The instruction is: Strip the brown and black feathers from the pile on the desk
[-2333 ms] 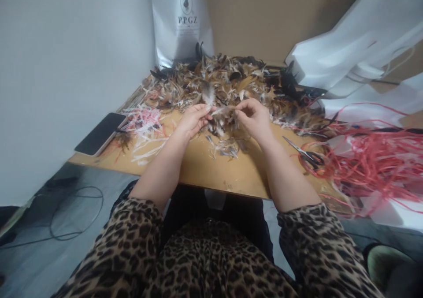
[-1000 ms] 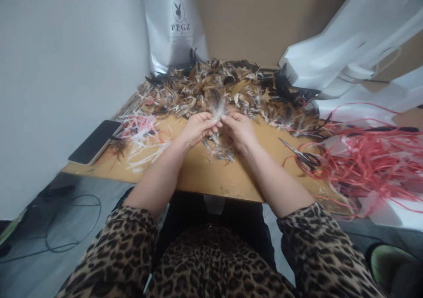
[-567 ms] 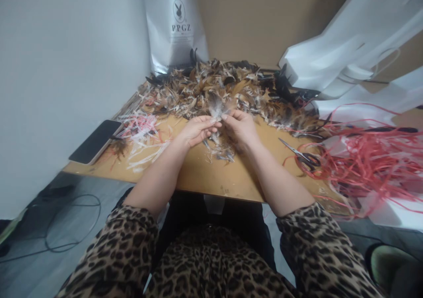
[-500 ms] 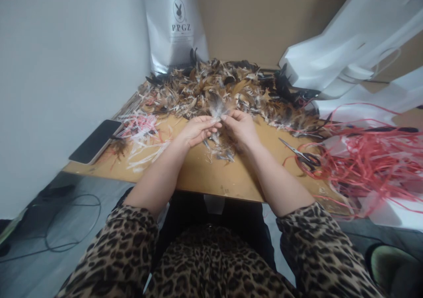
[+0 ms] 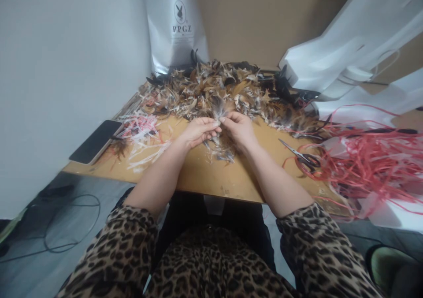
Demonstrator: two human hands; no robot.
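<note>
My left hand and my right hand meet over the middle of the table, thumbs and fingertips pinched together. Between them stands a small grey-white and brown feather, its fluffy part pointing up and away from me. Both hands grip its lower end; the fingers cover the quill. Beneath the hands lies a small heap of greyish feathers, partly hidden. Right behind is a large pile of brown, black and white feathers.
On the left are a phone and pink and white strips. Scissors lie at the right, beside a tangle of red plastic ribbon. A silver bag stands at the back left. The table's front edge is near my lap.
Both hands stay in nearly the same place. The feather has turned a little and its tip leans slightly more to the right, with the fingertips closer together.
</note>
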